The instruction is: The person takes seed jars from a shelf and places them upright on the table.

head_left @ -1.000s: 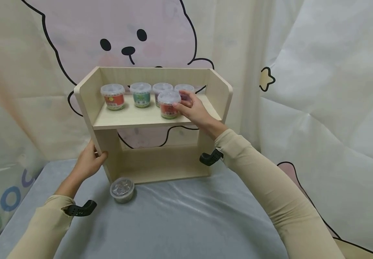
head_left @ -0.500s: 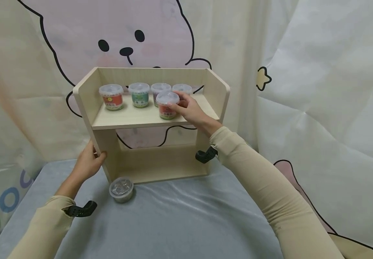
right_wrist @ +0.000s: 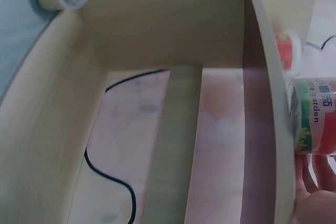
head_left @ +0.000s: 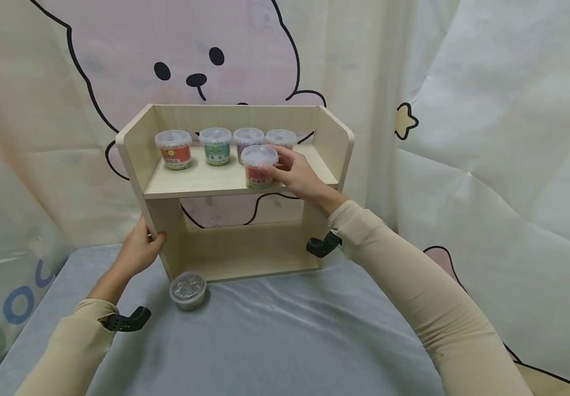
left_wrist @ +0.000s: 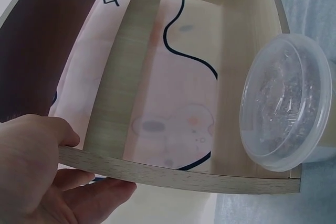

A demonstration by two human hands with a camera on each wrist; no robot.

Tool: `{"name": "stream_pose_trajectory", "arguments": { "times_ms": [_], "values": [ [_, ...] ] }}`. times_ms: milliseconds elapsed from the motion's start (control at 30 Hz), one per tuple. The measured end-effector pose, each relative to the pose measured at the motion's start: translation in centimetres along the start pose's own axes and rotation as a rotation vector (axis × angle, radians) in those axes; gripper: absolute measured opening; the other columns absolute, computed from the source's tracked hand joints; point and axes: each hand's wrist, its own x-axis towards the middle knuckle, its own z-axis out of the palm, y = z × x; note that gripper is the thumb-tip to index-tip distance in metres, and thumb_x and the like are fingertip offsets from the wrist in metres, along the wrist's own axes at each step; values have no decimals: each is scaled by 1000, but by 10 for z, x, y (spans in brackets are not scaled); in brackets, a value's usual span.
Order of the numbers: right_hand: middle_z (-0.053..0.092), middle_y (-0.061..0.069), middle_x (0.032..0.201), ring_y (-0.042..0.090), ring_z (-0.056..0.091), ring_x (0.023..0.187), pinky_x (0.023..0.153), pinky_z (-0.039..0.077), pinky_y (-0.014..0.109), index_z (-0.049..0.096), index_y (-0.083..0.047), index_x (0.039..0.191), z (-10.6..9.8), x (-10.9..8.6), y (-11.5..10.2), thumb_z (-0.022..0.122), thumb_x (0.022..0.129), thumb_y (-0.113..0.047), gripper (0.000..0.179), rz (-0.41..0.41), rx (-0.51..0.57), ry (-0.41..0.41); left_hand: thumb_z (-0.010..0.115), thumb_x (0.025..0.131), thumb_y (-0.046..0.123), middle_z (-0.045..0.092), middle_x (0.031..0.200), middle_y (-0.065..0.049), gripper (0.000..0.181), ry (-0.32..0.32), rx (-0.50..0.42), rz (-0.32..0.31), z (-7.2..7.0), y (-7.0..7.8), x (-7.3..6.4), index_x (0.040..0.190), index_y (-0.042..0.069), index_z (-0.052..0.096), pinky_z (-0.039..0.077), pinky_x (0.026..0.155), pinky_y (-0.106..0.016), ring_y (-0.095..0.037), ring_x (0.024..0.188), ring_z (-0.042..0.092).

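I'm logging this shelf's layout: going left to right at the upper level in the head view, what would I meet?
Left side panel, first red-labelled cup, green-labelled cup, held red-labelled cup, right hand, right side panel.

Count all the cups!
6: red cup, green cup, purple cup and half-hidden cup up on the shelf, front cup on the table, held cup in the right hand.

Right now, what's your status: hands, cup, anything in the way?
Right hand grips red-labelled cup at front of top board. Left hand grips shelf by its left side. Possible snag: two cups close behind.
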Motion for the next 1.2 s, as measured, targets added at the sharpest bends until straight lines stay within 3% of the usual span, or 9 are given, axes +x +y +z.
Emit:
{"name": "stream_pose_trajectory", "arguments": {
  "times_ms": [233, 333, 433, 500, 700, 967, 1200],
  "values": [
    [52, 13, 147, 27, 58, 127, 108, 51, 39, 39, -11, 156, 5, -16, -10, 60, 101, -12, 58, -73, 30, -56, 47, 101, 6, 38, 150, -38, 66, 3, -23, 11, -5, 1, 2, 159, 3, 16, 44, 100, -71, -61, 132, 44],
    [52, 15, 146, 28, 59, 126, 108, 50, 41, 39, -10, 155, 7, -24, -8, 69, 95, -33, 71, -101, 50, -103, 48, 101, 6, 38, 150, -38, 66, 6, -22, 8, -7, 1, 0, 159, 3, 16, 44, 100, -71, -61, 132, 44],
    [51, 18, 146, 24, 58, 125, 107, 51, 36, 38, -7, 155, 10, -36, -1, 75, 78, -57, 99, -121, 99, -150, 48, 101, 6, 39, 149, -38, 65, 5, -13, -4, -7, 0, -1, 158, 2, 17, 45, 99, -70, -61, 131, 45],
    [51, 20, 146, 20, 58, 124, 104, 52, 30, 37, -6, 156, 10, -46, 6, 77, 69, -64, 112, -117, 140, -169, 48, 101, 6, 39, 149, -38, 64, -5, -11, -9, -6, 0, -2, 157, 1, 18, 46, 100, -70, -60, 132, 45],
    [51, 23, 144, 12, 59, 118, 95, 53, 22, 36, -3, 155, 13, -66, 28, 80, 74, -54, 106, -99, 226, -183, 48, 101, 8, 37, 152, -36, 67, -25, -26, -16, -2, 2, 3, 159, 4, 15, 44, 103, -69, -58, 136, 42],
    [55, 26, 137, 10, 62, 112, 90, 54, 22, 39, 2, 151, 27, -71, 56, 80, 87, -27, 82, -95, 208, -213, 48, 101, 7, 37, 151, -37, 67, -21, -26, -17, -1, 1, 2, 159, 3, 15, 44, 102, -69, -58, 135, 43],
    [52, 29, 139, 9, 61, 113, 92, 52, 19, 38, 1, 152, 53, -75, 84, 80, 88, -27, 82, -33, 206, -252, 48, 101, 6, 37, 151, -37, 67, -27, -26, -16, 0, 0, -1, 159, 4, 14, 45, 101, -70, -59, 135, 43]
  ]
}}
